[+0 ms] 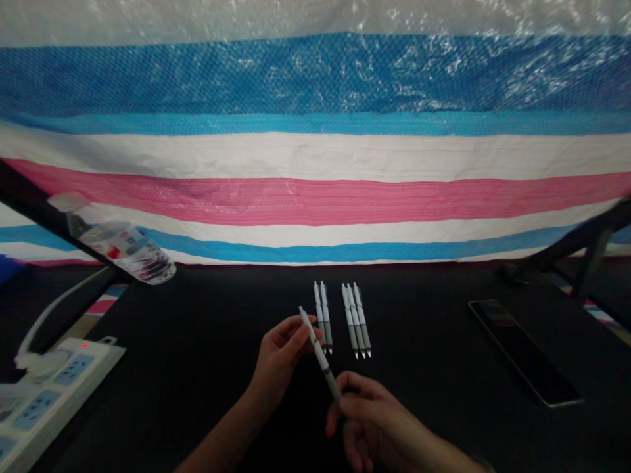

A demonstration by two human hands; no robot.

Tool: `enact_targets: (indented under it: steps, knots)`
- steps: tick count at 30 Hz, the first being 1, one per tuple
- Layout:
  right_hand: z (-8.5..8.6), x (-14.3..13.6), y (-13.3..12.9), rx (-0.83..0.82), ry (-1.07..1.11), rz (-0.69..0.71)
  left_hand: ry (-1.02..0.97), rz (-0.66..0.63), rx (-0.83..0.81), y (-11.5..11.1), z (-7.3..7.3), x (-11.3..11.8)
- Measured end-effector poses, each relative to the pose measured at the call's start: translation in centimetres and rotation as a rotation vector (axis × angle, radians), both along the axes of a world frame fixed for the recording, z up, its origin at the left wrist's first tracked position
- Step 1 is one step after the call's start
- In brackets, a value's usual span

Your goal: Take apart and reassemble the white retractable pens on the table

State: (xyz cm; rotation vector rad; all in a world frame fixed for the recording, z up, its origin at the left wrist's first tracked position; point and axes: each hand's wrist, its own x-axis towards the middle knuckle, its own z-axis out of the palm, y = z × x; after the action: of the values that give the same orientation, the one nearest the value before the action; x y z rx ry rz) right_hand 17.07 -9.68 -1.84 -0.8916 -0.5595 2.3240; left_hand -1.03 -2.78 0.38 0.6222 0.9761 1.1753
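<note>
Between my two hands is a white pen [321,356] with a grey grip, held at a slant above the table. My left hand [282,351] pinches its upper, clicker end between thumb and fingers. At the lower end, the fingers of my right hand [369,414] close around the grey grip and hide the tip. Just beyond my left fingertips lie two similar pens [323,315] side by side. A little to their right, three more pens [355,320] lie in a row, tips pointing toward me.
A black table [424,368] carries a dark phone [525,351] on the right. On the left stand a clear water bottle [131,249] and a white power strip [64,387] with a plugged cable. A striped plastic sheet [315,203] hangs behind.
</note>
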Motion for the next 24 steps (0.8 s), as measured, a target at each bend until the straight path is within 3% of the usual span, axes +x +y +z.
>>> enact_targets:
  steps: [9,16,24]
  knots:
    - [0.2,0.1,0.1,-0.009,0.012,0.039,0.007,0.016,0.011,0.1,0.0,-0.1]
    - [0.6,0.1,-0.1,0.017,-0.1,0.086,0.004,0.001,-0.008,-0.1,-0.1,0.1]
    - [-0.2,0.1,-0.5,0.025,-0.153,0.078,-0.038,0.133,-0.006,0.9,0.4,-0.8]
